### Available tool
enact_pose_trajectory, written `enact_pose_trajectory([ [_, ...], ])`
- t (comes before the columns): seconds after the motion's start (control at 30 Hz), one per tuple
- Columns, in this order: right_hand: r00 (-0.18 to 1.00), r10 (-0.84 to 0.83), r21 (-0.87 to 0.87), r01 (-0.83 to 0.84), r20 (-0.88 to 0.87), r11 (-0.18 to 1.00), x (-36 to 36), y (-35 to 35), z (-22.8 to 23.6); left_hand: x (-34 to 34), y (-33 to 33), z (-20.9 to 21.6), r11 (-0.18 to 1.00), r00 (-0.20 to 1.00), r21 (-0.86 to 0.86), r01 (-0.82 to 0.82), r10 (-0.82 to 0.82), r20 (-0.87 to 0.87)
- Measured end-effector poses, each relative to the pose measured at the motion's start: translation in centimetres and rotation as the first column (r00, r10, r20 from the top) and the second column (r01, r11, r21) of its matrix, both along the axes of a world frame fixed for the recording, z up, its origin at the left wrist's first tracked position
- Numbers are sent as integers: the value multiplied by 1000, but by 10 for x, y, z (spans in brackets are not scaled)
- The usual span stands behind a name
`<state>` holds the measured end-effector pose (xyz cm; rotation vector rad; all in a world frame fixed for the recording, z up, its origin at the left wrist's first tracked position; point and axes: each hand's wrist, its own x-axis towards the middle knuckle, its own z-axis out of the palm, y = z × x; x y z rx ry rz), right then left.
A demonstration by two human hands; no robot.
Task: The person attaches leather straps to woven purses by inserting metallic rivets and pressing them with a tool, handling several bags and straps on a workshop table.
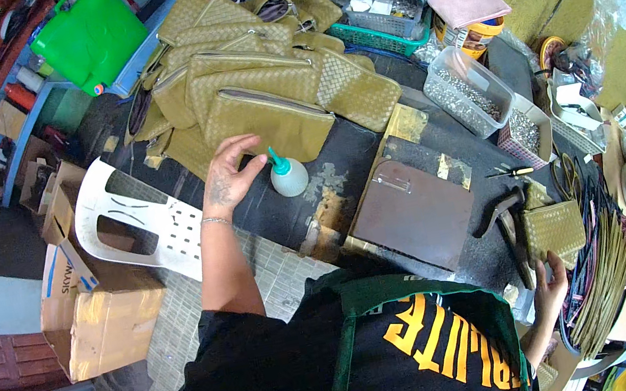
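My left hand (229,178) reaches out over the dark worktable (349,160), fingers bent, resting at the near edge of a pile of olive woven pouches (259,79). It holds nothing that I can see. A small white glue bottle (288,173) with a teal nozzle stands just right of that hand. My right hand (549,284) is low at the right, fingers on the lower edge of a small olive woven piece (555,228). A black hammer (504,212) lies just left of that piece.
A brown flat board (415,215) lies on the table in front of me. Clear tubs of metal studs (470,88) stand at the right back. A white plastic chair (135,222) and cardboard boxes (92,318) are at the left. Cords and straps (594,246) pile at the right.
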<state>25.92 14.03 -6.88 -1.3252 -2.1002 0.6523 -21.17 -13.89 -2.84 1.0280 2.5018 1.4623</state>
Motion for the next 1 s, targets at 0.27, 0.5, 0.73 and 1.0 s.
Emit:
enact_pose_trajectory([
  [0.27, 995, -88, 44, 86, 47, 995, 17, -20, 8, -3, 18, 1, 1000, 982, 19, 11, -7, -190],
  [0.5, 984, -136, 75, 128, 112, 989, 5, -37, 24, 27, 37, 30, 998, 950, 66, -14, 34, -309],
  [0.73, 983, -115, 84, 104, 142, 991, 27, -45, 33, 49, 83, 115, 985, 856, 17, 169, -138, -498],
  [1.0, 985, -25, 9, 24, 168, 1000, 78, -46, 41, 118, 251, 176, 879, 815, 172, 444, -316, -486],
])
